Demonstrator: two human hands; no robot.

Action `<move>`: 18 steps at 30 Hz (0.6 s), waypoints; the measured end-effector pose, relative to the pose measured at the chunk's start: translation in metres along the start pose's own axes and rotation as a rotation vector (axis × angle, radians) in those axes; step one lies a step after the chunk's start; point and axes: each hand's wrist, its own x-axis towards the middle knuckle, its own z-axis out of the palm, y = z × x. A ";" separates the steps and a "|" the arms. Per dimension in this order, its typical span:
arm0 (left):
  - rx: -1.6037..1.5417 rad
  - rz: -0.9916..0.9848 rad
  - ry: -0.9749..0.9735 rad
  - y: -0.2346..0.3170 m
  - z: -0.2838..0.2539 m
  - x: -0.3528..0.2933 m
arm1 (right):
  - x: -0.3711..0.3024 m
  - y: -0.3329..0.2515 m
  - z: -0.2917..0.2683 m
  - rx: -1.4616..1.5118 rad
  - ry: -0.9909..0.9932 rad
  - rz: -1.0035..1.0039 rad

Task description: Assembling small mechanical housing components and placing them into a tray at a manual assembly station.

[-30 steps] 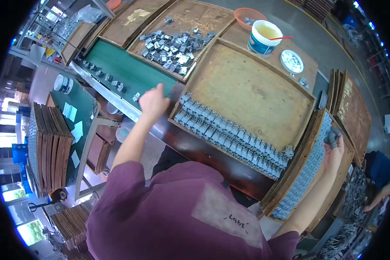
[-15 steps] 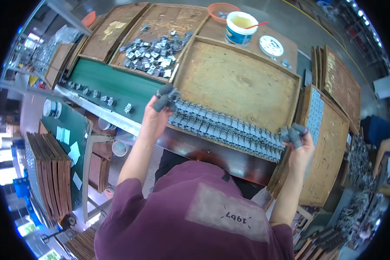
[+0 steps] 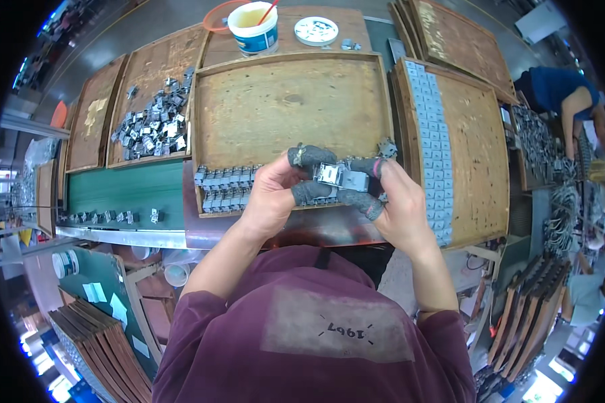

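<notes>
In front of my chest, over the near edge of a shallow wooden tray (image 3: 289, 121), both hands meet around a small part. My left hand (image 3: 270, 198), with dark grey finger covers, pinches a shiny silver metal piece (image 3: 329, 174). My right hand (image 3: 407, 205), its fingers covered alike, grips a flat grey block (image 3: 355, 181). The two pieces touch; whether they are joined I cannot tell. Rows of small grey-and-metal parts (image 3: 225, 180) line the tray's near side, partly hidden by my hands. One more small part (image 3: 387, 148) lies by the tray's right wall.
A left-hand tray holds a heap of loose metal parts (image 3: 151, 127). Several more parts (image 3: 117, 217) sit along the green surface (image 3: 131, 188). Rightward, grey blocks (image 3: 431, 148) fill columns in another tray (image 3: 480, 161). A bucket (image 3: 254, 30) and round lid (image 3: 316, 31) stand behind.
My hands, wide apart at the tray's two ends before, have come together at its near edge, bringing the silver piece and grey block into contact. The view has turned to the right.
</notes>
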 end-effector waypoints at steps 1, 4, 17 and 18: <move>-0.003 -0.006 -0.005 0.000 0.004 0.000 | 0.000 0.002 0.000 -0.018 0.017 -0.033; 0.026 -0.088 -0.029 -0.004 0.017 -0.001 | -0.001 0.003 -0.001 -0.102 0.034 -0.089; 0.967 0.413 -0.030 -0.046 0.023 0.027 | -0.008 0.018 0.008 0.059 0.013 0.197; 0.906 0.455 -0.101 -0.044 0.026 0.029 | -0.009 0.022 0.004 0.057 0.015 0.207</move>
